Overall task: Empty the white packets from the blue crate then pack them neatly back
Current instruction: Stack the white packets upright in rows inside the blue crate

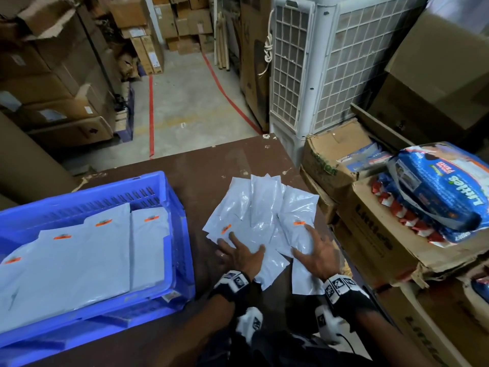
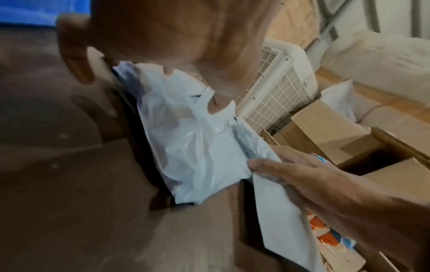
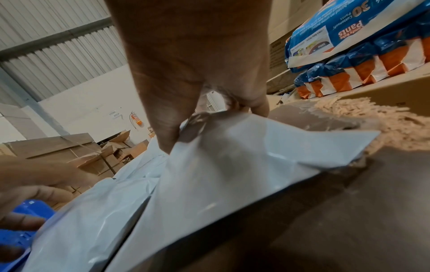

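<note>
Brown counter (image 1: 201, 165) in a warehouse stacked with cardboard cartons (image 1: 375, 234). Blue crate (image 1: 169, 260) at left holds four white packets (image 1: 148, 247). Loose white packets (image 1: 264, 207) beside it, overlapping, count unclear. Left hand (image 1: 242, 252) lies flat on them, fingers spread; right hand (image 1: 318, 254) pinches one packet.

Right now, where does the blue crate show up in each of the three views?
Head: blue crate fills the lower left, white packets inside.
Left wrist: a blue strip at the top left corner.
Right wrist: a blue piece at the bottom left edge.
Shared landmark: the loose packets on the table.
</note>
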